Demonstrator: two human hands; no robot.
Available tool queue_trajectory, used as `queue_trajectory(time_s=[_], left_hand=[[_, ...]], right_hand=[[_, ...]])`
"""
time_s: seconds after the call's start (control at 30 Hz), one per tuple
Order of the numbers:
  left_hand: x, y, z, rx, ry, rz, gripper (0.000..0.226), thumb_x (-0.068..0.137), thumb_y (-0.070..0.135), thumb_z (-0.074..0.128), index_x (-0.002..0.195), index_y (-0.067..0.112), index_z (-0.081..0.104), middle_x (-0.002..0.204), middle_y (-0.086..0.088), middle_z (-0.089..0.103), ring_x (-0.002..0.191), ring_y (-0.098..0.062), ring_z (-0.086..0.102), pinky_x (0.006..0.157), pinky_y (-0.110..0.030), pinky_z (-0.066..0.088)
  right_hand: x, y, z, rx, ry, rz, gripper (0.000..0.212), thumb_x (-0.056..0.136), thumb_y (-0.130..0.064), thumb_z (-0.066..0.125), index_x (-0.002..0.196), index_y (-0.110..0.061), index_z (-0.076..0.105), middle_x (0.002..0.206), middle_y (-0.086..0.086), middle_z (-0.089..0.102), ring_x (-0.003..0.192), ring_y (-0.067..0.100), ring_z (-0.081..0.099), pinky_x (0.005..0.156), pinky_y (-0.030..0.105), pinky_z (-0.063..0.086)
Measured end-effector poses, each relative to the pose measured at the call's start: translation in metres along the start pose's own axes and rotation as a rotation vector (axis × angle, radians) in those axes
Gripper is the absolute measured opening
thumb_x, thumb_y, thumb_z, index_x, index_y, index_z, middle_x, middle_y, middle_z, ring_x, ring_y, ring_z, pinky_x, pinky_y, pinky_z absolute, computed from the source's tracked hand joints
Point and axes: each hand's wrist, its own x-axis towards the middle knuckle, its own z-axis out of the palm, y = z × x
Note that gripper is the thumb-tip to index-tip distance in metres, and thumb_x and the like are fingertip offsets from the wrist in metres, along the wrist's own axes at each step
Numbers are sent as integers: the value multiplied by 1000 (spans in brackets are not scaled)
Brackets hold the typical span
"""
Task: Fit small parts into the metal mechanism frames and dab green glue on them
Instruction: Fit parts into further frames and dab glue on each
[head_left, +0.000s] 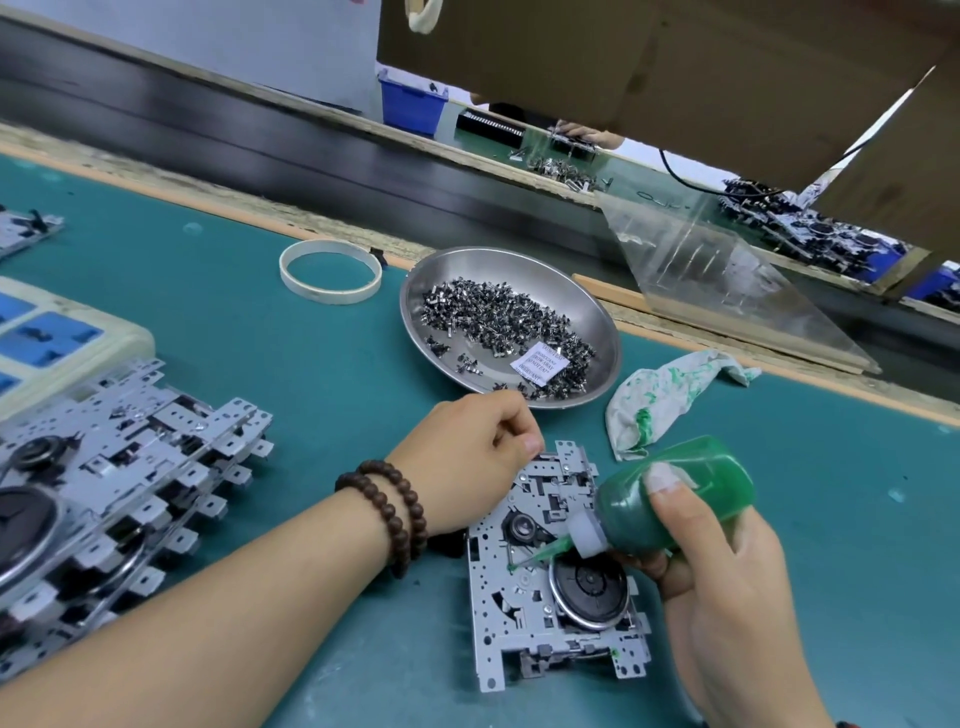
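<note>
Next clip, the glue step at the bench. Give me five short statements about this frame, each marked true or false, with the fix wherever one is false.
1. The right hand holds the green glue bottle with its nozzle pointing down at the metal frame. True.
2. The left hand is reaching into the steel dish. False: it rests at the frame's upper end, fingers curled, outside the dish.
3. The small parts lie heaped inside the dish. True.
4. The cloth right of the dish is clean white. False: it is stained with green.
5. The stack of frames lies to the person's right. False: it lies to the left, beyond the left forearm.
</note>
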Motion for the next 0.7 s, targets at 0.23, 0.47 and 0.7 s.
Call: queue_trajectory(time_s=[0.23, 0.47, 0.7], left_hand=[[0, -2, 1, 14, 8, 4, 23, 91, 24, 52, 68, 28, 52, 63, 13, 55, 56, 1, 47, 53, -9, 37], [1, -2, 1, 12, 9, 6, 23, 90, 24, 52, 68, 28, 51, 63, 12, 56, 56, 2, 47, 54, -9, 37], [-1, -1, 1, -1, 28, 5, 22, 90, 23, 53, 68, 28, 52, 65, 12, 56, 60, 0, 48, 60, -12, 39]], right_hand=[[1, 1, -1, -24, 56, 31, 23, 59, -46, 77, 72, -29, 72, 66, 3, 68, 59, 14, 64, 51, 24, 53], [2, -1, 0, -4, 68, 47, 17, 61, -42, 76, 69, -28, 72, 64, 5, 67, 57, 16, 65, 48, 23, 51], [6, -5, -1, 268, 160, 190, 31, 66, -31, 58, 82, -5, 54, 53, 2, 59, 39, 7, 50, 36, 18, 44]])
